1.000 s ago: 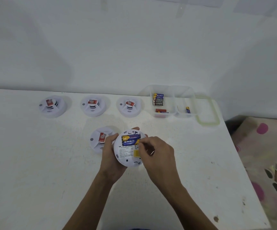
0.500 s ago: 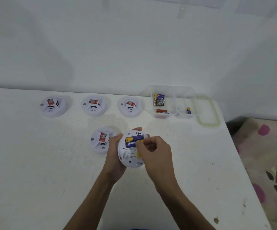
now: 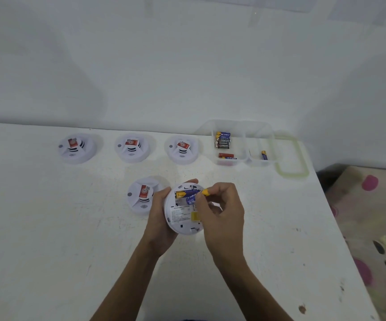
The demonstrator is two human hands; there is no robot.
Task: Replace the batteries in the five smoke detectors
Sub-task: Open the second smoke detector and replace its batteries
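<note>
Three smoke detectors (image 3: 76, 148) stand in a row at the far edge of the table (image 3: 48, 239), well apart from the hands. A fourth detector (image 3: 143, 198) lies just beside the left hand (image 3: 162, 218). This hand's fingers are curled round the rim of the opened detector (image 3: 184, 214), which is tilted with its back toward the camera. The right hand (image 3: 222, 209) pinches a blue and yellow battery (image 3: 192, 198) at the compartment, with the other fingers bent. Far right is a clear container (image 3: 245, 126) with batteries (image 3: 222, 140) and its lid (image 3: 291, 174). Bare table surface lies between it and the hands.
</note>
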